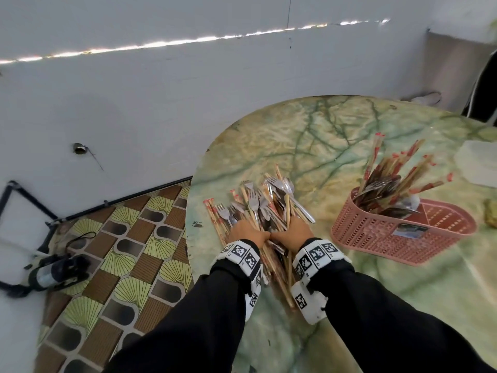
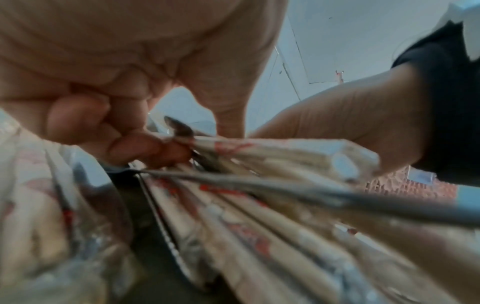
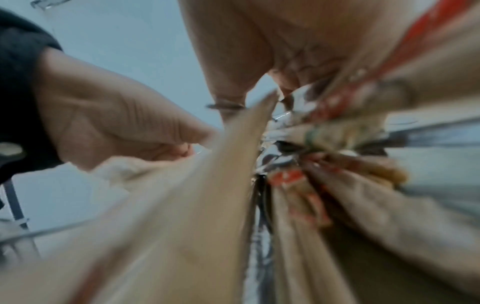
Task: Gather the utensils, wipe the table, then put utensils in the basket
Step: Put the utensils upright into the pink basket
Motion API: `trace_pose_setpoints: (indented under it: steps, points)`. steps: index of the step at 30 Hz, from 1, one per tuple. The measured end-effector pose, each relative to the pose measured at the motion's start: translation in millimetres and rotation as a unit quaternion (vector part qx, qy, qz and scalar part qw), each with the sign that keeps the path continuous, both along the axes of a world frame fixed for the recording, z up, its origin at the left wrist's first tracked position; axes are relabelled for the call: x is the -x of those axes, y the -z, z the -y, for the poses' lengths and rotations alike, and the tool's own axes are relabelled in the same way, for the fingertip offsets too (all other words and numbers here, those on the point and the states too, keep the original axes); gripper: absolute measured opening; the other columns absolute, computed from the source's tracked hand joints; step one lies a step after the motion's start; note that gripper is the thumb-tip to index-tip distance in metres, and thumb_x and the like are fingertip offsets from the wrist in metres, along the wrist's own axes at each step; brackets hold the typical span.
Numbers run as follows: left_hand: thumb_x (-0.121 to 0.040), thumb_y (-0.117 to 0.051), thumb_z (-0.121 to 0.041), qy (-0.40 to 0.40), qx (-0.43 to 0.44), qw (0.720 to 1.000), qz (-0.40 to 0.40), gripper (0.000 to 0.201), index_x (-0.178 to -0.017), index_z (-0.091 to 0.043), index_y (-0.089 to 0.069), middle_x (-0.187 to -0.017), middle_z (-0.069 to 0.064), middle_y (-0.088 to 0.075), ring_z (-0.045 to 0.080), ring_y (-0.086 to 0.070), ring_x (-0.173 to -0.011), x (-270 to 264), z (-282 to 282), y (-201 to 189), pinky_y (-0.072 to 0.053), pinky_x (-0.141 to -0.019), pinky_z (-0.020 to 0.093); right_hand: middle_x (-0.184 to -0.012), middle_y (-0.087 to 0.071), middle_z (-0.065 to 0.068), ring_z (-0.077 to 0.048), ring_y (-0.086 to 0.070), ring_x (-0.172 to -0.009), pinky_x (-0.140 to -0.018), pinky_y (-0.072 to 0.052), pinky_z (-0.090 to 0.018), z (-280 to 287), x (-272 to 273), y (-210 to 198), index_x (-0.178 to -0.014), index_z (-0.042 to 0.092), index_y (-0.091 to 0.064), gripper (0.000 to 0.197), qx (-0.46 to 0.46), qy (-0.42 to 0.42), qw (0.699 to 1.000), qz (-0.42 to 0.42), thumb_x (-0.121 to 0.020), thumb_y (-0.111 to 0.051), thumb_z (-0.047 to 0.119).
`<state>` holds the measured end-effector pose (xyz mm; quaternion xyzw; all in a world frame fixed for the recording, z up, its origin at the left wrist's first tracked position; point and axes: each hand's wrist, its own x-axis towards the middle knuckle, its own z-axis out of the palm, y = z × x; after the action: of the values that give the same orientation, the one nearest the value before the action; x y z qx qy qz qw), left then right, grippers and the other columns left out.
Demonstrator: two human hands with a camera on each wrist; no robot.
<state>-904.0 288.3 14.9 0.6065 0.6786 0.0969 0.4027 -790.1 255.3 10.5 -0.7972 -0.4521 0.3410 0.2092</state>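
Observation:
A heap of utensils (image 1: 266,205), made of metal forks, spoons and red-printed wooden chopsticks, lies near the left edge of the round marbled table (image 1: 322,135). My left hand (image 1: 246,231) and right hand (image 1: 293,228) sit side by side on its near end, thumbs touching, both gripping the bundle. In the left wrist view my curled fingers (image 2: 85,123) close over the chopsticks (image 2: 259,216). The right wrist view shows my palm above the blurred chopsticks (image 3: 194,205). The pink perforated basket (image 1: 376,238) stands to the right, holding chopsticks and spoons upright in one end.
A translucent white container (image 1: 476,165) sits at the table's far right, with a yellowish object (image 1: 491,214) at the frame edge. A white wall runs behind the table. Left of it is patterned floor with a dark bag (image 1: 57,270).

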Motion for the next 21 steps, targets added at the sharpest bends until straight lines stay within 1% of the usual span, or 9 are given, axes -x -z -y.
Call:
trace_pose_setpoints:
  steps: [1, 3, 5, 7, 9, 13, 16, 19, 21]
  points:
    - [-0.076, -0.072, -0.032, -0.003, 0.001, 1.0, 0.002, 0.034, -0.07, -0.003, -0.055, -0.075, 0.009, -0.058, 0.028, -0.062, -0.077, 0, 0, 0, -0.044, -0.06, 0.029, -0.096, -0.065, -0.007, -0.022, -0.061, -0.083, -0.073, -0.051, -0.029, 0, 0, 0, -0.101, 0.008, -0.06, 0.037, 0.005, -0.003, 1.0, 0.004, -0.073, -0.071, 0.028]
    - [-0.076, -0.073, -0.03, -0.012, 0.003, 1.0, 0.004, 0.04, -0.058, -0.007, -0.044, -0.061, 0.005, -0.048, 0.025, -0.055, -0.069, 1, 0, 2, -0.043, -0.059, 0.028, -0.094, -0.065, -0.008, -0.022, -0.06, -0.08, -0.07, -0.049, -0.028, 1, -2, -1, -0.099, 0.006, -0.06, 0.034, 0.015, -0.004, 1.0, 0.016, -0.073, -0.071, 0.024]
    - [-0.076, -0.072, -0.028, -0.018, 0.005, 1.0, 0.002, 0.044, -0.054, -0.009, -0.038, -0.056, 0.003, -0.042, 0.023, -0.049, -0.063, 4, 0, 1, -0.04, -0.055, 0.027, -0.095, -0.066, -0.012, -0.025, -0.063, -0.083, -0.073, -0.053, -0.031, 1, -4, -1, -0.099, 0.004, -0.061, 0.033, 0.016, 0.005, 1.0, 0.013, -0.073, -0.069, 0.023]
    - [-0.077, -0.071, -0.025, -0.028, 0.006, 0.999, 0.014, 0.045, -0.055, -0.01, -0.036, -0.055, 0.003, -0.04, 0.019, -0.043, -0.054, 7, 1, 0, -0.033, -0.047, 0.025, -0.096, -0.067, -0.013, -0.027, -0.064, -0.085, -0.077, -0.054, -0.033, 0, -5, -1, -0.101, 0.004, -0.06, 0.033, 0.006, 0.018, 1.0, -0.001, -0.074, -0.067, 0.023]
    - [-0.078, -0.07, -0.024, -0.034, 0.001, 0.999, 0.023, 0.045, -0.054, -0.01, -0.035, -0.054, 0.002, -0.038, 0.015, -0.037, -0.048, 9, 2, -1, -0.028, -0.043, 0.025, -0.095, -0.068, -0.014, -0.028, -0.065, -0.085, -0.08, -0.054, -0.037, -1, -6, 0, -0.1, 0.004, -0.062, 0.031, -0.005, 0.02, 1.0, -0.016, -0.074, -0.065, 0.021]
    - [-0.077, -0.068, -0.027, -0.038, -0.022, 0.998, 0.038, 0.045, -0.052, -0.011, -0.033, -0.054, 0.002, -0.038, 0.018, -0.039, -0.05, 7, 1, 0, -0.029, -0.045, 0.026, -0.092, -0.069, -0.013, -0.028, -0.066, -0.084, -0.078, -0.054, -0.035, -1, -6, -2, -0.1, 0.004, -0.063, 0.029, -0.02, 0.03, 0.999, -0.038, -0.074, -0.064, 0.017]
    - [-0.078, -0.065, -0.026, -0.036, -0.026, 0.998, 0.042, 0.044, -0.052, -0.011, -0.034, -0.053, 0.002, -0.038, 0.018, -0.038, -0.049, 5, 1, -2, -0.029, -0.047, 0.026, -0.086, -0.065, -0.011, -0.024, -0.061, -0.078, -0.067, -0.046, -0.027, 1, -9, -8, -0.099, 0.001, -0.064, 0.025, -0.019, 0.034, 0.998, -0.057, -0.077, -0.063, 0.011]
    - [-0.083, -0.06, -0.024, -0.048, -0.023, 0.996, 0.071, 0.041, -0.053, -0.01, -0.036, -0.055, 0.003, -0.04, 0.02, -0.04, -0.052, 7, -1, -2, -0.034, -0.055, 0.028, -0.085, -0.06, -0.007, -0.021, -0.057, -0.079, -0.068, -0.04, -0.025, 4, -13, -14, -0.099, 0.002, -0.062, 0.021, -0.037, 0.035, 0.996, -0.07, -0.079, -0.065, 0.009]
    - [-0.085, -0.056, -0.022, -0.048, -0.015, 0.993, 0.103, 0.037, -0.055, -0.009, -0.039, -0.058, 0.005, -0.043, 0.022, -0.042, -0.054, 6, 0, -2, -0.037, -0.056, 0.029, -0.082, -0.06, -0.006, -0.021, -0.057, -0.08, -0.071, -0.044, -0.029, 6, -18, -16, -0.096, 0.003, -0.062, 0.017, -0.061, 0.041, 0.994, -0.077, -0.08, -0.065, 0.007]
